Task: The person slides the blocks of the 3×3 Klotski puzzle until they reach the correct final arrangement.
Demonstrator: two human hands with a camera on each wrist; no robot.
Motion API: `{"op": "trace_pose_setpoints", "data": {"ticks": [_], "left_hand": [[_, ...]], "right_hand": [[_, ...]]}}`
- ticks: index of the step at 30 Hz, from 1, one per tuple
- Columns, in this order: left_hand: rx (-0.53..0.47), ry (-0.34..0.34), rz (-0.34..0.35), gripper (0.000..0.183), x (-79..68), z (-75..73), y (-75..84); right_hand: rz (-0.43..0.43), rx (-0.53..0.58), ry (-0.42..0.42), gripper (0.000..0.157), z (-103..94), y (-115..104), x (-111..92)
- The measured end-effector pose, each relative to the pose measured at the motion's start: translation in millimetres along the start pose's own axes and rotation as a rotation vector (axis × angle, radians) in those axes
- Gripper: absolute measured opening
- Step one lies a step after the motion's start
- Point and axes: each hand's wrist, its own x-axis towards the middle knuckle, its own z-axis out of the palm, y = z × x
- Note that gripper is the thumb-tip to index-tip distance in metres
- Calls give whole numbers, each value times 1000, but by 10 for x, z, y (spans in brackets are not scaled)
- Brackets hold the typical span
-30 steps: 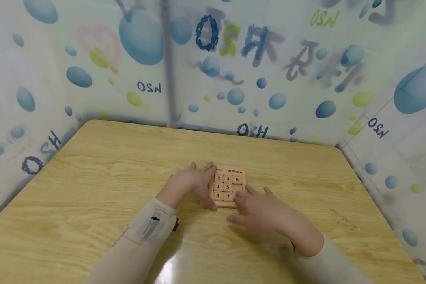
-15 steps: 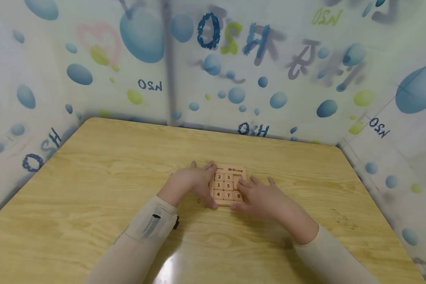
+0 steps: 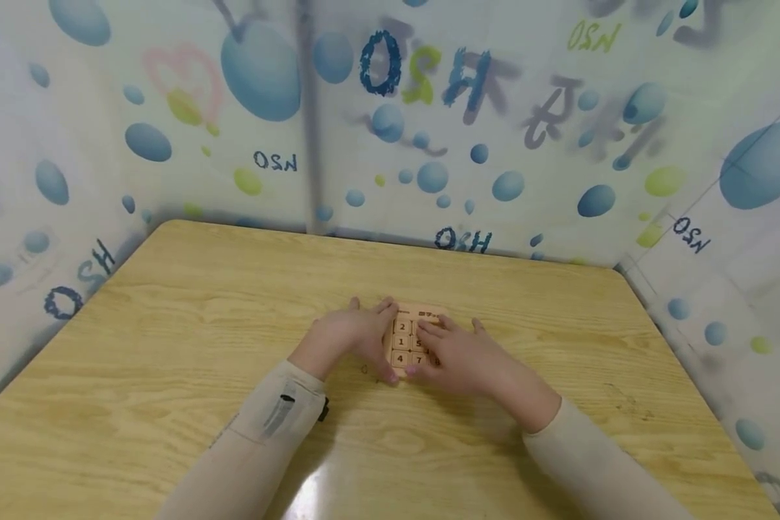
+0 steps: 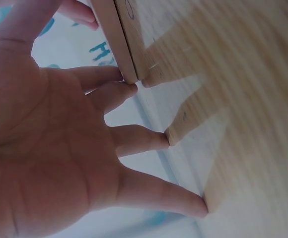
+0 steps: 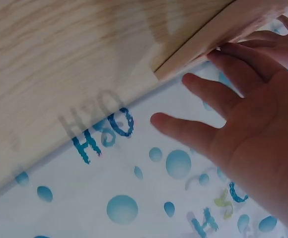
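A wooden sliding number puzzle [image 3: 401,342] lies flat on the table, its left column reading 2, 1, 4 from top to bottom. Along its left side my left hand [image 3: 354,336] holds the frame between the thumb at the near corner and the fingers at the far corner. In the left wrist view, the other fingers [image 4: 144,136] are spread and touch the tabletop. My right hand [image 3: 464,354] lies over the right part of the puzzle, fingertips on the upper tiles and thumb near the front edge. It hides most of the right column and the top middle spot.
The puzzle rests near the middle of a wood-grain table [image 3: 234,289]. Walls [image 3: 526,87] with blue and green bubble prints and lettering stand close behind the table and along both sides.
My right hand has shifted left across the puzzle, from its right column to the upper middle tile. The 6 moved out of the top right spot earlier. My left hand has stayed in place.
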Motion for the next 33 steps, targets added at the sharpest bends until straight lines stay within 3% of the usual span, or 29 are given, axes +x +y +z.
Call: {"op": "trace_pose_setpoints", "data": {"ticks": [6, 13, 21, 29, 33], "left_hand": [[2, -4, -9, 137, 4, -11, 14], [19, -18, -2, 133, 9, -19, -3], [0, -6, -11, 136, 2, -7, 17], [8, -32, -1, 134, 33, 1, 27], [10, -29, 29, 128, 27, -16, 7]], "right_hand": [[94, -84, 8, 77, -49, 19, -21], [-95, -21, 8, 79, 15, -98, 93], [31, -64, 3, 82, 28, -18, 27], [-129, -52, 5, 79, 52, -191, -29], [-118, -53, 18, 80, 34, -211, 67]]}}
